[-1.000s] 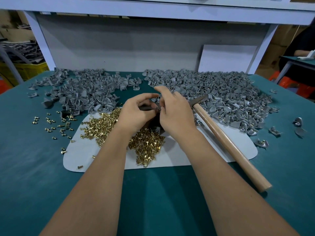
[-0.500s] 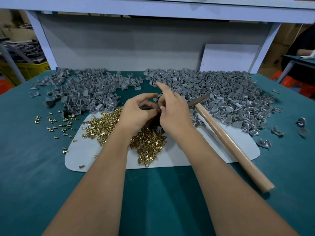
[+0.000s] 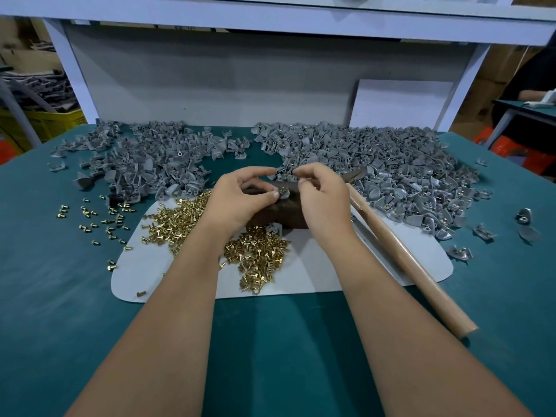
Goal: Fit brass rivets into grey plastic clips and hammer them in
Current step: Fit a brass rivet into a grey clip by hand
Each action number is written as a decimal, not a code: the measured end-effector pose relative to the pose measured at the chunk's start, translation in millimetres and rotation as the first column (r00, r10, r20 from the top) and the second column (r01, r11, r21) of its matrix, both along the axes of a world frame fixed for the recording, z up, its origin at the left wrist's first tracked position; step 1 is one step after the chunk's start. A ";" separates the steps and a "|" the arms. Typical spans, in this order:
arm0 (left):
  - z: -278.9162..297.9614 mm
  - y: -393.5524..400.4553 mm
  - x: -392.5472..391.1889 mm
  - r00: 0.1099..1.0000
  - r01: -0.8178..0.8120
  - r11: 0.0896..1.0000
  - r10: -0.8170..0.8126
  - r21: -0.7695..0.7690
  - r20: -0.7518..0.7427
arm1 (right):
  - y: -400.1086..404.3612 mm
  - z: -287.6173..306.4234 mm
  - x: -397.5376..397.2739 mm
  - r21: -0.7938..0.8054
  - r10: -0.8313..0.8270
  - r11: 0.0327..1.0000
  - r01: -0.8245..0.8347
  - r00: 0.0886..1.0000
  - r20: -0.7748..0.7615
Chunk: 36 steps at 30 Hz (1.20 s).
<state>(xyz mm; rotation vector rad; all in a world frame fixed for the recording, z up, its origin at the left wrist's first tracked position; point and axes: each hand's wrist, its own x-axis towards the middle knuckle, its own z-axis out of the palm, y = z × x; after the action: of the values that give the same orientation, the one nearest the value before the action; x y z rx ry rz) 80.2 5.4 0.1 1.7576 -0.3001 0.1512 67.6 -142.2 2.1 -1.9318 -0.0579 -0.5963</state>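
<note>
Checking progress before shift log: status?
Left hand pinches grey clip, brass rivet seated. Right hand fingers curled at clip. Hammer lies untouched, right. Nothing obstructing.

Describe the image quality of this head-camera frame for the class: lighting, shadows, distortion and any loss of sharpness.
Head view: even, soft overhead light, with faint shadows beside the hammer and under both forearms; wide-angle distortion bows the shelf edge and the table; the forearms nearest the lens look soft, while the brass rivets and the clip between the left hand and right hand stay fairly crisp; no strong glare.

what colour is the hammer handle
Light tan wood, seen in the head view: hammer handle.
</note>
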 end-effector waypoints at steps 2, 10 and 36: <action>-0.8 0.6 1.1 1.000 -0.002 1.000 0.002 0.002 0.003 | -0.4 -0.5 0.5 -0.087 0.024 0.996 -0.025 1.000 -0.016; -2.2 1.9 3.4 0.999 0.024 1.000 -0.023 -0.018 0.029 | 3.4 0.3 1.1 -0.261 0.020 0.965 -0.020 1.000 -0.004; -1.8 -0.6 -1.0 0.999 -0.023 0.999 0.022 0.025 0.032 | 15.7 2.6 -1.4 -0.323 -0.141 0.939 0.116 0.989 -0.055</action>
<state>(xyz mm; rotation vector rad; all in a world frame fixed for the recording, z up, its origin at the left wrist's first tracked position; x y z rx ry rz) 79.2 4.8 -1.8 1.7857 -0.3068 0.1921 66.1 -126.5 4.7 -2.2857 0.0230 -0.6273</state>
